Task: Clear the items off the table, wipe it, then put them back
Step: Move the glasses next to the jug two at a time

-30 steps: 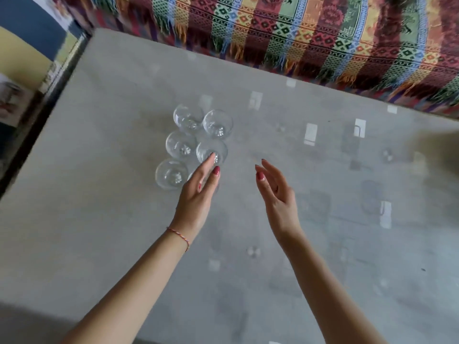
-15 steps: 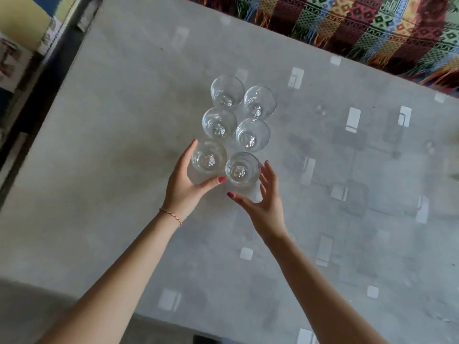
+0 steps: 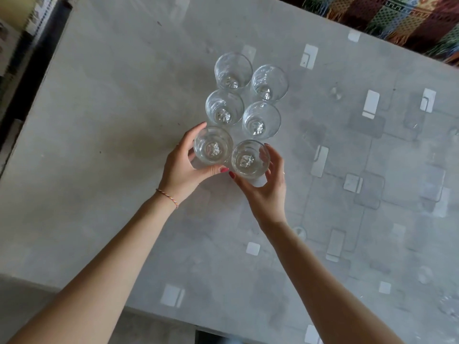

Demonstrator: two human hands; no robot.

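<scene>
Left fingers: the left hand (image 3: 182,167) curled round the near-left glass (image 3: 213,144), thumb tip at its near side, fingertips round its left and far side.
Right fingers: the right hand (image 3: 267,187) curled round the near-right glass (image 3: 250,158), thumb at its near side, fingers up its right side.
Held glasses: upright, side by side, rims just about touching; whether they stood on the table (image 3: 104,115) or were lifted off it could not be told.
Other glasses: four more clear ones (image 3: 244,95) stood upright in two pairs behind, toward the table's far edge, close together.
Table: grey cover with pale squares.
Beyond the far-right corner: a striped woven cloth (image 3: 402,16).
Left wrist: a thin braided bracelet (image 3: 167,196).
</scene>
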